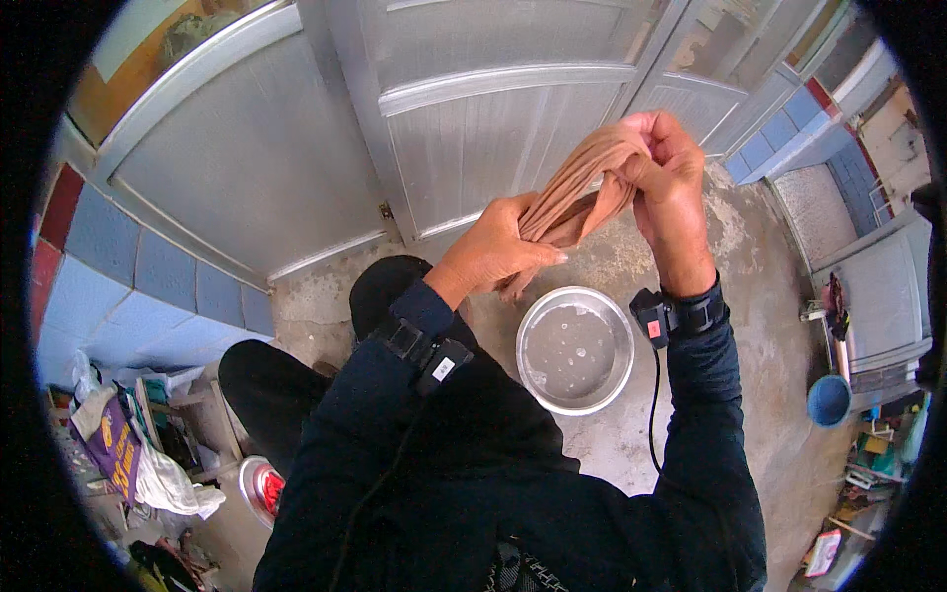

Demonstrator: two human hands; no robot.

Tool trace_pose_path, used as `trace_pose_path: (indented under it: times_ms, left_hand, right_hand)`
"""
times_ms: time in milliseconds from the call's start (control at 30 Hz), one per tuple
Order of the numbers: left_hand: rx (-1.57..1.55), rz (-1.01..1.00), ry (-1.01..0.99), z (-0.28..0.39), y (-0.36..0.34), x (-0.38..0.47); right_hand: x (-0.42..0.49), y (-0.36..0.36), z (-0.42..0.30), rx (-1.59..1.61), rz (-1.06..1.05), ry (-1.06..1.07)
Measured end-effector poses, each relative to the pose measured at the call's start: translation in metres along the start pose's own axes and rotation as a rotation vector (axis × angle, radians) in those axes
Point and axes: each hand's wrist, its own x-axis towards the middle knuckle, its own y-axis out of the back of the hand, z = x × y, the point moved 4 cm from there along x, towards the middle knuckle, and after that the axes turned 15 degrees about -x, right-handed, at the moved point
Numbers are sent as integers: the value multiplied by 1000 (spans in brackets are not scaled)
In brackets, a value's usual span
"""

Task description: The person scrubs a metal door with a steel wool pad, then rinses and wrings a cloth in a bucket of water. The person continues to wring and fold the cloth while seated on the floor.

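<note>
A brown cloth [584,177], bunched and partly twisted, stretches between my two hands above the concrete floor. My left hand [499,248] is closed around its lower end, and a short tail of cloth hangs below the fingers. Higher up and to the right, my right hand [666,166] pinches the upper end between thumb and fingers. Below the hands, a round metal basin [523,355] stands on the floor, holding cloudy water with some bubbles. Both wrists bear strapped black devices. What kind of cloth it is, I cannot tell.
Grey metal doors [503,140] rise in front, beside a blue tiled wall [166,259]. At left are a second metal basin [251,494] with something red inside, a wooden frame and plastic bags [166,473]. A blue bucket [829,401] and assorted items line the right side.
</note>
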Motion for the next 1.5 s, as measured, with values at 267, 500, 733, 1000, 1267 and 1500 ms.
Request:
trace_pose_path:
  times_ms: [267, 500, 733, 1000, 1267, 1500]
  left_hand:
    - [180, -120, 126, -7, -1, 10]
    - [-87, -10, -32, 3, -16, 18]
    - [147, 204, -42, 33, 11, 17]
    - [156, 146, -205, 59, 18, 11]
    - [-27, 190, -68, 28, 30, 17]
    - [-180, 125, -181, -1, 15, 14]
  right_hand:
    - [-11, 16, 20, -1, 7, -60]
    - [-3, -2, 0, -432, -287, 67]
    - [-11, 9, 2, -1140, -335, 346]
    - [-21, 31, 44, -1148, -425, 64]
    - [-1, 22, 11, -512, -280, 55]
    - [31, -33, -9, -253, -102, 56]
